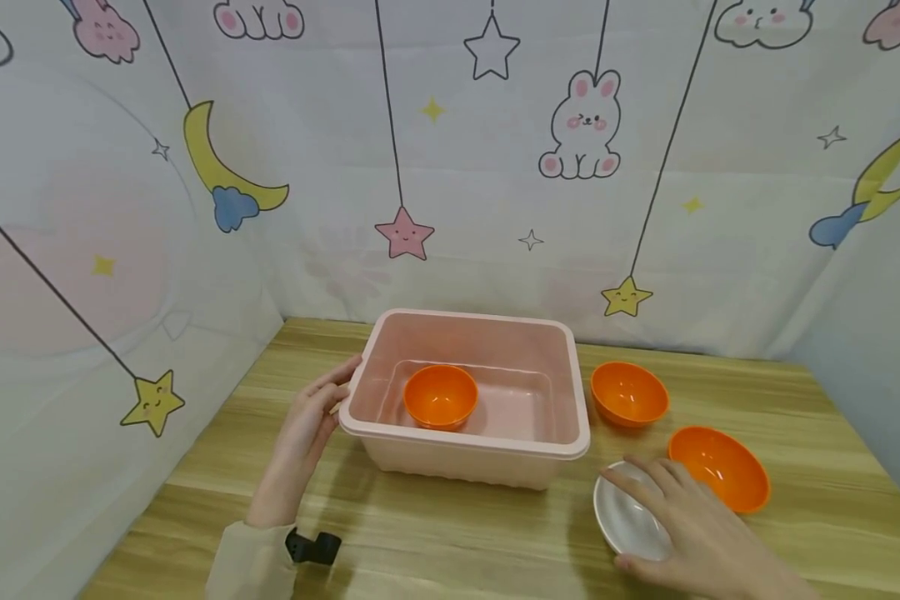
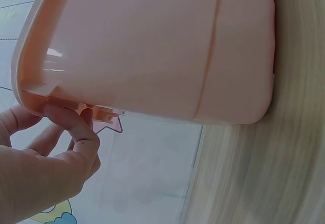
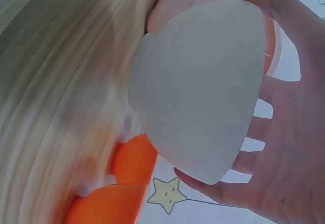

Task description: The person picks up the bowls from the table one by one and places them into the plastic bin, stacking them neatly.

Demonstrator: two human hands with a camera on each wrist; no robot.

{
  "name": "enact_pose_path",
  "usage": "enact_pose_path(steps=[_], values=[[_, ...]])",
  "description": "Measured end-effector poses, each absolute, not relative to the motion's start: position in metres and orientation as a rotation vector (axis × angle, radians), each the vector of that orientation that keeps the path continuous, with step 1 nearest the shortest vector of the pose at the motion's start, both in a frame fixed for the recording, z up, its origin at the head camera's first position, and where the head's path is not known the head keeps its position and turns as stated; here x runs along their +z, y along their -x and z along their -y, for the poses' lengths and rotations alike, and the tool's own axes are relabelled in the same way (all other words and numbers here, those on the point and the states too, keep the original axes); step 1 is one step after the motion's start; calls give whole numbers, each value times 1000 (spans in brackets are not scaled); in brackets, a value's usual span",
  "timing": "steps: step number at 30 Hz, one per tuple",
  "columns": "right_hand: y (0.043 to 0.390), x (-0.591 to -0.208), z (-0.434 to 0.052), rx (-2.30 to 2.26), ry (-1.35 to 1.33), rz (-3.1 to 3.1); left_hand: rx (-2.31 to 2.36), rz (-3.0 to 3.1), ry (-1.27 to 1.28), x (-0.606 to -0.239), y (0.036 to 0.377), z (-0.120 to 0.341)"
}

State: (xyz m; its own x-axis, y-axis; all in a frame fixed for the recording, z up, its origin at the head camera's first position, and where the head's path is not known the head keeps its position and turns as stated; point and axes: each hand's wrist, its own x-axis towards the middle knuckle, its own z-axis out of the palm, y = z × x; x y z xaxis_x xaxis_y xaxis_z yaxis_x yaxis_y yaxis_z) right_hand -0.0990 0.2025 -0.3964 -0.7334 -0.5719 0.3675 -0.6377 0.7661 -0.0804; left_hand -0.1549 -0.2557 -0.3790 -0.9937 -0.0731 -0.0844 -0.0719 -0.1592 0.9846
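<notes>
My left hand [image 1: 317,421] is at the left end of a pink plastic tub [image 1: 465,457]. Its fingers and thumb grip the tub's rim, as the left wrist view shows near the corner. One orange bowl [image 1: 440,398] sits upright inside the tub, left of its middle. To the right of the tub, my right hand [image 1: 693,525] reaches over a white bowl [image 1: 630,517] and grips it across the rim. Thumb and little finger sit at opposite sides of the white bowl [image 3: 203,87] in the right wrist view. Whether its foot touches the table I cannot tell.
Two more orange bowls stand on the wooden table [image 1: 435,533]: one bowl [image 1: 630,395] close to the tub's right side, another bowl [image 1: 720,468] just beyond my right hand. A patterned cloth [image 1: 480,167] hangs behind and at the left of the table.
</notes>
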Motion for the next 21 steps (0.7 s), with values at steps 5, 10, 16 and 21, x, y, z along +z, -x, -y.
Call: enact_pose_path(steps=[5,10,16,21], values=[[98,-388,-201,286,-951,2634,-2386,2032,-166,-379,155,257],[96,-381,-200,265,-944,2661,-2389,2019,-161,-380,154,258],[93,-375,-199,238,-951,2640,-2395,2015,-169,-379,155,257],[91,-370,-199,254,-952,2652,-2396,2017,-169,-379,155,256]])
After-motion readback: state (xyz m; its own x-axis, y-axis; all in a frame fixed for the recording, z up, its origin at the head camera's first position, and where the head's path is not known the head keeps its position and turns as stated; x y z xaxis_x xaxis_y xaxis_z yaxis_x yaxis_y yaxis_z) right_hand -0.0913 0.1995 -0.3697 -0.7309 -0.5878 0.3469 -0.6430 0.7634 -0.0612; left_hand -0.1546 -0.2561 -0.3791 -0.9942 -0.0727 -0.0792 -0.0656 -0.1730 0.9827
